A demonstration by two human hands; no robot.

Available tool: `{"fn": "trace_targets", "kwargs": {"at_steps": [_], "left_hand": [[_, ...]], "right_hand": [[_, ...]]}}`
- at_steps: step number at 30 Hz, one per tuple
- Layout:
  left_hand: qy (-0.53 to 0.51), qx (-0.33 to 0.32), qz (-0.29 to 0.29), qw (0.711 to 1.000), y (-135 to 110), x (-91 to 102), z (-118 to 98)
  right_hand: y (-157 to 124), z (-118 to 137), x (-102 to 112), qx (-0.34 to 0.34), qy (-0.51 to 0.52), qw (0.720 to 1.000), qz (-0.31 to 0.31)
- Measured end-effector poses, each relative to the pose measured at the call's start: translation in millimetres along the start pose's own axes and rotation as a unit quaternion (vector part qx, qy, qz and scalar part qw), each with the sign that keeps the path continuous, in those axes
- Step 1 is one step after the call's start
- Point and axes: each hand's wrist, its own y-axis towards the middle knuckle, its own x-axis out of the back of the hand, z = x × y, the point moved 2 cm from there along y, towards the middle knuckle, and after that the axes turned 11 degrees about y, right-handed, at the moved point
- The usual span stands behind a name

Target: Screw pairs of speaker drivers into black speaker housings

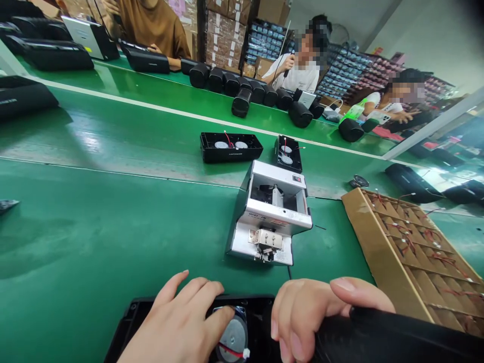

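Left hand lies spread, thumb on the round speaker driver inside a black speaker housing. Right hand curls around a black housing half. Screw feeder sits ahead on the green conveyor belt.

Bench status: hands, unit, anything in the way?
Left hand on round speaker driver in open black housing. Right hand gripping black casing. White screw feeder ahead, not touching either hand.
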Motion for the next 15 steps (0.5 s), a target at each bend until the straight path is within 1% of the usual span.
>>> {"fn": "trace_targets", "kwargs": {"at_steps": [2, 3, 4, 6, 7, 9, 11, 13, 15], "left_hand": [[0.004, -0.001, -0.036, 0.999, -1, -4.1, 1], [0.005, -0.005, -0.045, 0.999, -1, -5.5, 1], [0.004, -0.011, -0.042, 0.999, 0, -6.2, 0], [-0.001, -0.016, -0.023, 1.000, 1, -4.7, -1], [-0.003, -0.013, -0.014, 1.000, 2, -2.9, -1], [-0.005, -0.005, 0.004, 1.000, 3, 1.4, -1], [-0.006, 0.000, 0.022, 1.000, 2, 4.7, -1], [-0.007, -0.003, 0.041, 0.999, 0, 5.6, -1], [-0.002, -0.003, 0.036, 0.999, -1, 4.8, -1]], "right_hand": [[3, 4, 3, 0.001, 0.002, 1.000, 0.020], [4, 4, 4, -0.002, 0.002, 1.000, 0.027], [4, 3, 5, -0.005, 0.003, 1.000, 0.029], [4, -1, 6, 0.003, 0.005, 1.000, 0.012], [3, -4, 6, 0.019, 0.003, 1.000, 0.002], [1, -7, 7, 0.076, -0.011, 0.997, -0.008], [0, -10, 8, 0.121, -0.034, 0.992, -0.004], [1, -13, 8, 0.131, -0.057, 0.990, 0.010], [2, -15, 3, 0.135, -0.064, 0.989, 0.020]]}}
